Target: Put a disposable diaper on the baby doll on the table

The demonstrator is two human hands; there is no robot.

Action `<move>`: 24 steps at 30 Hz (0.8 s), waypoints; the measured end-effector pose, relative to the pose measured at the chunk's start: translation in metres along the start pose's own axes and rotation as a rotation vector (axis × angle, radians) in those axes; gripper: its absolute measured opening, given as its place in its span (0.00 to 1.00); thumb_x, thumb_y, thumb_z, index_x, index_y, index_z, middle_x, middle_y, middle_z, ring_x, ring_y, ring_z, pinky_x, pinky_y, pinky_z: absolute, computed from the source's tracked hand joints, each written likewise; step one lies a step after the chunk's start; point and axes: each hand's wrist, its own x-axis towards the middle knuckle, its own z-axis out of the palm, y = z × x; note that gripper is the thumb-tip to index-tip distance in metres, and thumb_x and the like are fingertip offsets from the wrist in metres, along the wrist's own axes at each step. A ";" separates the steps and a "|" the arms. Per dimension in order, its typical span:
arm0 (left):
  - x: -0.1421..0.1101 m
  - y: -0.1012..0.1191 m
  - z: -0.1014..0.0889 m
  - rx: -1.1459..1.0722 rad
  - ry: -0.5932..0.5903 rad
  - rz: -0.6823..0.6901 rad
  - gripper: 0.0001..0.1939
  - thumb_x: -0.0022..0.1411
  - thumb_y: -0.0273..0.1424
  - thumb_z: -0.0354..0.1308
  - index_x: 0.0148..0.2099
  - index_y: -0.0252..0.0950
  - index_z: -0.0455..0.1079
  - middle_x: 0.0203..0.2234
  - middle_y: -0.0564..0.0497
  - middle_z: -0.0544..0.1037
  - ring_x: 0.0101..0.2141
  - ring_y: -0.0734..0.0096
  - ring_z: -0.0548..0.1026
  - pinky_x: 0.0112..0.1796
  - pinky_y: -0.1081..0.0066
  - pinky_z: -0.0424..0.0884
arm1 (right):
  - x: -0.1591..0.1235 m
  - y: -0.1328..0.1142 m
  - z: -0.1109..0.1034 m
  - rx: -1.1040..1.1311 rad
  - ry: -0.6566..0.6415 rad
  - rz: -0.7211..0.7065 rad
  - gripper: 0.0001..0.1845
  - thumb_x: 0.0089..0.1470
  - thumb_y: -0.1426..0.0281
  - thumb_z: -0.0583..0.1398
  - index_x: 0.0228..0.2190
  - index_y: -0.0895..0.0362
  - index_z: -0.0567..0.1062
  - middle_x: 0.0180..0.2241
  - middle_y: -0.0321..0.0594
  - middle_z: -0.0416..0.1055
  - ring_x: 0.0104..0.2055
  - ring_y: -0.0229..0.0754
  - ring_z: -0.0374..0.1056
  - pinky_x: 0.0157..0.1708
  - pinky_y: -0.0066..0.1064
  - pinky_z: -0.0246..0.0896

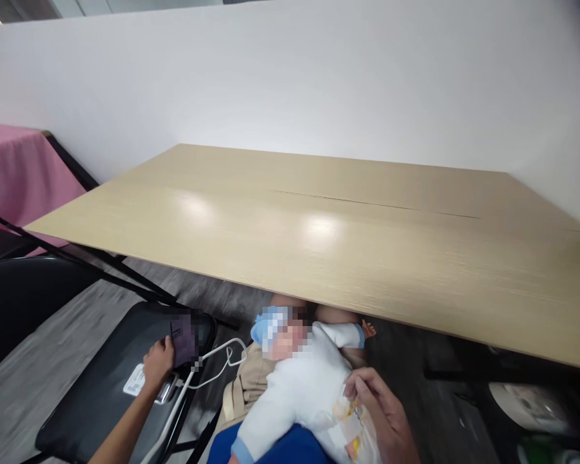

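At the lower left, my left hand (pixel 159 359) is closed on the edge of a flat dark purple object (pixel 182 341), partly pixelated, over a black chair seat. What looks like a baby doll (pixel 304 386) lies across my lap, in a white top with light blue cuffs and a blue cap (pixel 265 327). A white diaper (pixel 350 432) with yellow-orange prints covers its lower body. My right hand (pixel 379 403) rests at the diaper's side, thumb and fingers pinched together near the hem of the top. Whatever is between those fingertips is hidden.
Just ahead, a light wooden table (pixel 290 225) reaches over the doll's head end. The black chair (pixel 91 380) holds a small silver device (pixel 167 390) with a white cable (pixel 225 357). Pink cloth (pixel 24 174) hangs left; a white round object (pixel 531 406) sits lower right.
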 end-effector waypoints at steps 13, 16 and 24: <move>-0.019 -0.043 0.007 0.064 -0.046 0.276 0.31 0.79 0.38 0.35 0.74 0.34 0.63 0.61 0.34 0.77 0.60 0.41 0.74 0.65 0.44 0.61 | 0.006 0.065 -0.048 -0.307 0.102 0.001 0.24 0.64 0.44 0.63 0.42 0.51 0.85 0.44 0.48 0.84 0.48 0.56 0.79 0.48 0.42 0.75; -0.018 -0.040 0.012 0.078 -0.044 0.268 0.31 0.78 0.36 0.37 0.75 0.35 0.63 0.60 0.33 0.76 0.60 0.41 0.74 0.64 0.43 0.61 | 0.007 0.070 -0.044 -0.293 0.122 0.010 0.26 0.64 0.44 0.62 0.43 0.52 0.85 0.45 0.49 0.84 0.48 0.57 0.79 0.48 0.42 0.76; -0.006 -0.027 0.012 0.115 -0.028 0.216 0.33 0.79 0.38 0.33 0.77 0.33 0.60 0.60 0.31 0.72 0.59 0.38 0.71 0.62 0.41 0.63 | 0.010 0.078 -0.038 -0.240 0.145 0.035 0.28 0.63 0.42 0.62 0.41 0.54 0.85 0.44 0.50 0.84 0.46 0.56 0.80 0.46 0.40 0.76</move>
